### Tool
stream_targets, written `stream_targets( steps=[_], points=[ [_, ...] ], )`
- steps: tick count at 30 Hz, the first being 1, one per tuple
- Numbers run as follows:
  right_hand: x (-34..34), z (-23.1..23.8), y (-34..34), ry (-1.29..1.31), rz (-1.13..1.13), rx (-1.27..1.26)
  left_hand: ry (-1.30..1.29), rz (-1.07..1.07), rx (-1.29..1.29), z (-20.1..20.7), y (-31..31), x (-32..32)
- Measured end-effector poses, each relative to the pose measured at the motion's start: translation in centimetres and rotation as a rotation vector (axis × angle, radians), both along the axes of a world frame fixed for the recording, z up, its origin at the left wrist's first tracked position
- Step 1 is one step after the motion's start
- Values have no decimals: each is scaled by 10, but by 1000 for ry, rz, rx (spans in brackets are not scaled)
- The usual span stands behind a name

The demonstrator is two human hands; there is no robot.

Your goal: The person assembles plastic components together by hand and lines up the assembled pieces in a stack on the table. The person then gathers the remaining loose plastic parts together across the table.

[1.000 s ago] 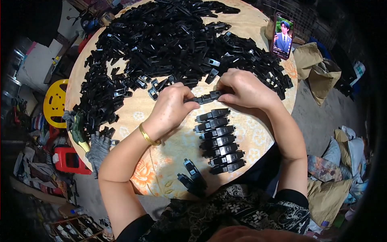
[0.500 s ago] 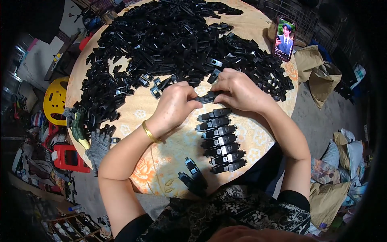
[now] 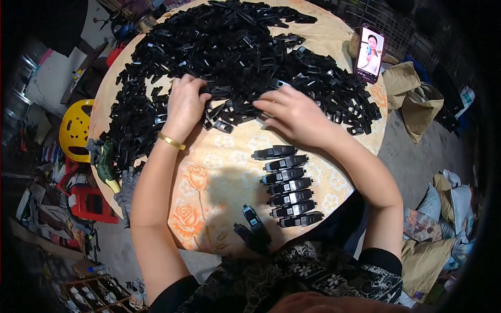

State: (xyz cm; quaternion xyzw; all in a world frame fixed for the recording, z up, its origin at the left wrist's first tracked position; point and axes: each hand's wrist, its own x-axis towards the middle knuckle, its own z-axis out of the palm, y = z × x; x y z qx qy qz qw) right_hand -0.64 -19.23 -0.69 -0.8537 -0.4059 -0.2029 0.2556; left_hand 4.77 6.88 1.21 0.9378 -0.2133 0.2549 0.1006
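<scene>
Hands now parted: left hand (image 3: 185, 103) at black clip pile (image 3: 224, 52), left of centre; right hand (image 3: 293, 116) mid-frame; cannot tell either grip's state.

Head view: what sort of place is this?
Probably a home workspace: small black plastic parts heaped on a round table in floral cream cloth, with a red plastic stool and pale shoes nearby.
</scene>
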Motion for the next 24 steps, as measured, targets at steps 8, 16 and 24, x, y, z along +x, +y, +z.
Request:
stream_targets(
  steps=[8, 16, 24],
  points=[
    [17, -22, 12, -270, -107, -120, 192, -21, 109, 46, -22, -44],
    [16, -18, 9, -431, -116, -197, 555, -399, -19, 11, -53, -74],
    [2, -5, -21, -321, -78, -27, 485, -380, -153, -8, -58, -72]
  ],
)
